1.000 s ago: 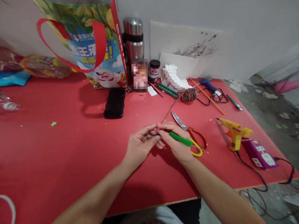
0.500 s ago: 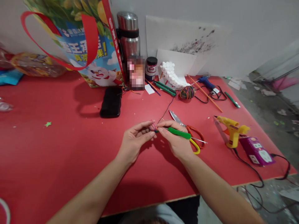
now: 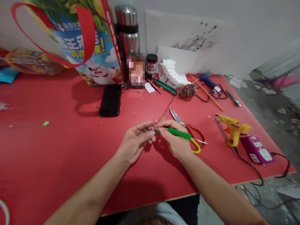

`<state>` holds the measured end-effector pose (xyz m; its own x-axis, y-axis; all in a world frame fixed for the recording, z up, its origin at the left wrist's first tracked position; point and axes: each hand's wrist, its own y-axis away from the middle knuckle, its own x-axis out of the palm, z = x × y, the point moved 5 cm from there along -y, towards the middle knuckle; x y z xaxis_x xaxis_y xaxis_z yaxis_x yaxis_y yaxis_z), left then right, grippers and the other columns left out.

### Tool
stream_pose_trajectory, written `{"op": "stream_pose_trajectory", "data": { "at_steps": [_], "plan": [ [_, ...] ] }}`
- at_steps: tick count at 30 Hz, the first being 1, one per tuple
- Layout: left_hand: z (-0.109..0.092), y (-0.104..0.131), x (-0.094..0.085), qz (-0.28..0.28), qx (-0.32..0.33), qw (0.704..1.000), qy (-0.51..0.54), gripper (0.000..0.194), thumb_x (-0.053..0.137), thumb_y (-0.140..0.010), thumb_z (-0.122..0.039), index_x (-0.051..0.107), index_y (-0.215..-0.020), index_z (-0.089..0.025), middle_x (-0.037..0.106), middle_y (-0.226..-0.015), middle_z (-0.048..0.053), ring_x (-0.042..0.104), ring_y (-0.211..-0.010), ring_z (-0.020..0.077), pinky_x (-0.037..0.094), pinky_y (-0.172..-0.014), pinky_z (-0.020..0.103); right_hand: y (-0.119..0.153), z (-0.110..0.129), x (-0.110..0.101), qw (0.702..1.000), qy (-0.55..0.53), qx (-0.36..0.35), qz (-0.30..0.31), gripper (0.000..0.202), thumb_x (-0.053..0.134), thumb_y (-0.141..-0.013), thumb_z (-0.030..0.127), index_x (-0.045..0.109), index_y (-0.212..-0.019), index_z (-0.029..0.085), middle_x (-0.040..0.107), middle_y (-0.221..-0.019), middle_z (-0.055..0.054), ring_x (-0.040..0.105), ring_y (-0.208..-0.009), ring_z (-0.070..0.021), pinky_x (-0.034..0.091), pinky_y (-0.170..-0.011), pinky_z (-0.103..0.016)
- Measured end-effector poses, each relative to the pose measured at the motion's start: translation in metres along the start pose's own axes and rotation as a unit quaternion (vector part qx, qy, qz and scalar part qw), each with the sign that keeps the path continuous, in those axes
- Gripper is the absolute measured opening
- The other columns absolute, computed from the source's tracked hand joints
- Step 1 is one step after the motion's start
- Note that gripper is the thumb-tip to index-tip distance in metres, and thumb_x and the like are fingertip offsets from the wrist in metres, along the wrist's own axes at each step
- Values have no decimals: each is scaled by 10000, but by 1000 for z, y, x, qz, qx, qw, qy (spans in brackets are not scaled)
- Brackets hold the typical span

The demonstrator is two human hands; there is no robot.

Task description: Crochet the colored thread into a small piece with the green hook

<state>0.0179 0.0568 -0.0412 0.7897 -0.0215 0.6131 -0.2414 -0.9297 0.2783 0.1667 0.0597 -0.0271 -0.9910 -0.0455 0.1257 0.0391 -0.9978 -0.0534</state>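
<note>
My left hand (image 3: 138, 140) pinches a small piece of multicoloured crochet work (image 3: 156, 129) between thumb and fingers. In my right hand (image 3: 175, 140) is a crochet hook with a green handle (image 3: 179, 133), its tip at the crochet piece and its thin metal end pointing right. A dark strand of yarn (image 3: 167, 108) runs from the fingers up to a multicoloured yarn ball (image 3: 188, 91). Just beyond my right hand lie scissors (image 3: 196, 132) with red and yellow handles, partly covered by that hand. Fingers hide much of the small piece.
A yellow glue gun (image 3: 233, 129) and a purple box (image 3: 257, 150) with cables stand at the right. Further back are a black phone (image 3: 110, 100), a green cutter (image 3: 165, 86), a dark jar (image 3: 151, 66), a steel flask (image 3: 127, 31) and a large bag (image 3: 93, 62). The red table (image 3: 58, 156) ends at right.
Both hands stay close together at the crochet piece, with only slight finger movement. The whole view has shifted slightly. The hook is still in the right hand.
</note>
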Motion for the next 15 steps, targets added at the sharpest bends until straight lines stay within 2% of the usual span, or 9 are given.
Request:
{"op": "stream_pose_trajectory", "data": {
  "at_steps": [5,9,15],
  "plan": [
    [-2,-1,-2,-18,39,999,-27,371,920,-675,-157,843,-1038,-178,749,-852,42,662,-629,80,544,-615,180,-1,3,2,998,-24,-26,43,100,736,-896,225,743,-995,237,777,-949,-34,733,-820,-163,625,-774,-329],
    [-4,-2,-4,-15,57,997,-45,383,923,-684,-169,842,-1058,-192,745,-826,34,663,-636,82,549,-640,183,-1,0,2,998,-23,-14,51,129,768,-878,259,725,-998,238,777,-929,-27,742,-825,-168,626,-786,-335],
    [-5,-1,-3,8,23,1000,-16,384,915,-686,-162,844,-1063,-172,750,-829,52,649,-635,71,533,-627,154,-1,2,5,997,-52,-19,55,113,781,-874,198,741,-972,239,780,-941,-20,746,-832,-157,618,-782,-315]
  ]
}}
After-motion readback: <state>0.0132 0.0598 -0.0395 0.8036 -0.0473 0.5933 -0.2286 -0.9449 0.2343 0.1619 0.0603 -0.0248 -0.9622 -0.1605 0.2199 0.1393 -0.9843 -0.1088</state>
